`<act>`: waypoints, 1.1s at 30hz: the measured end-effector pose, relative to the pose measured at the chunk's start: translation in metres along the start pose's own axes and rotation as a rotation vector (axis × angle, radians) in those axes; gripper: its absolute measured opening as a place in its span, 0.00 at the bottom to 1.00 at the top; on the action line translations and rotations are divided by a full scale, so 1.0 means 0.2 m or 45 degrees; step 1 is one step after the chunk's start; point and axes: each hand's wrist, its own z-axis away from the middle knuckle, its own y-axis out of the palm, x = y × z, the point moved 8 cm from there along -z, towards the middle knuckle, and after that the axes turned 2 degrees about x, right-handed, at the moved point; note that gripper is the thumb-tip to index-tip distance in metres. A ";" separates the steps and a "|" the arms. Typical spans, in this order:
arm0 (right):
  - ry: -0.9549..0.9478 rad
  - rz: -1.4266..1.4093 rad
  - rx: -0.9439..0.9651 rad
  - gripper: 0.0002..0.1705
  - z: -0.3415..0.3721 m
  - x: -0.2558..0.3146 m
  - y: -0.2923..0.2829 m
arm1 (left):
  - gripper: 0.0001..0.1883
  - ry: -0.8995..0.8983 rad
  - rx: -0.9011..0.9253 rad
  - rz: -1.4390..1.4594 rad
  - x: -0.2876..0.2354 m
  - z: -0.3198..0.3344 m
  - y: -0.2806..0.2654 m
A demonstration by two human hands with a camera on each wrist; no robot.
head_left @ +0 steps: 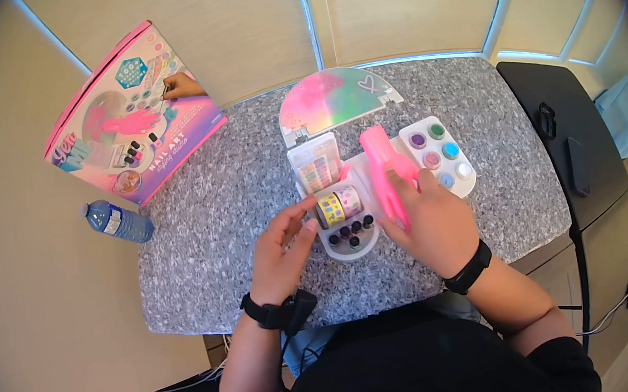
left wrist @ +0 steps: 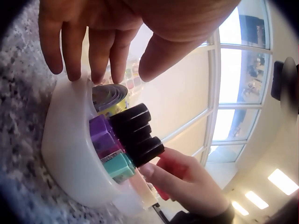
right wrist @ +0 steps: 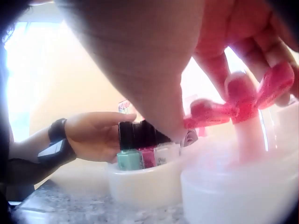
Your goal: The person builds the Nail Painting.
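Observation:
A pink plastic model hand lies on a white nail art station, its fingers toward the person. My right hand reaches over it from the right and grips it, thumb on one side and fingers on the other. My left hand is at the station's left side, fingers fairly straight and fingertips right at the white rim, holding nothing. Beside those fingertips are two rolls of patterned tape. Several nail polish bottles with black caps stand in the front compartment.
A white palette with several colored pots extends at right. Behind stand a clear case of nail pieces and a raised pastel lid. A nail art box and water bottle are at left on the granite-patterned table.

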 end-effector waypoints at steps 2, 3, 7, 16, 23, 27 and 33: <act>-0.092 0.053 -0.053 0.43 0.00 0.01 -0.01 | 0.20 -0.020 -0.021 -0.163 -0.03 -0.05 -0.03; -0.235 0.096 -0.110 0.41 -0.01 0.02 -0.04 | 0.20 -0.019 -0.020 -0.155 -0.04 -0.08 -0.06; -0.403 -0.206 0.071 0.37 -0.15 -0.11 -0.20 | 0.22 -0.156 -0.093 -0.297 -0.07 -0.25 -0.32; 0.233 -1.698 0.510 0.42 -0.92 -0.91 0.04 | 0.30 -0.413 -0.093 0.054 0.19 -0.81 -0.51; 0.386 -1.886 0.709 0.49 -1.09 -1.06 0.35 | 0.32 -0.423 -0.071 0.362 0.26 -0.92 -0.43; 0.445 -1.793 0.652 0.43 -1.09 -1.06 0.34 | 0.34 -0.488 -0.134 0.306 0.28 -0.92 -0.46; 0.628 -1.675 0.746 0.26 -1.02 -1.09 0.40 | 0.33 -0.494 0.181 0.149 0.41 -0.91 -0.43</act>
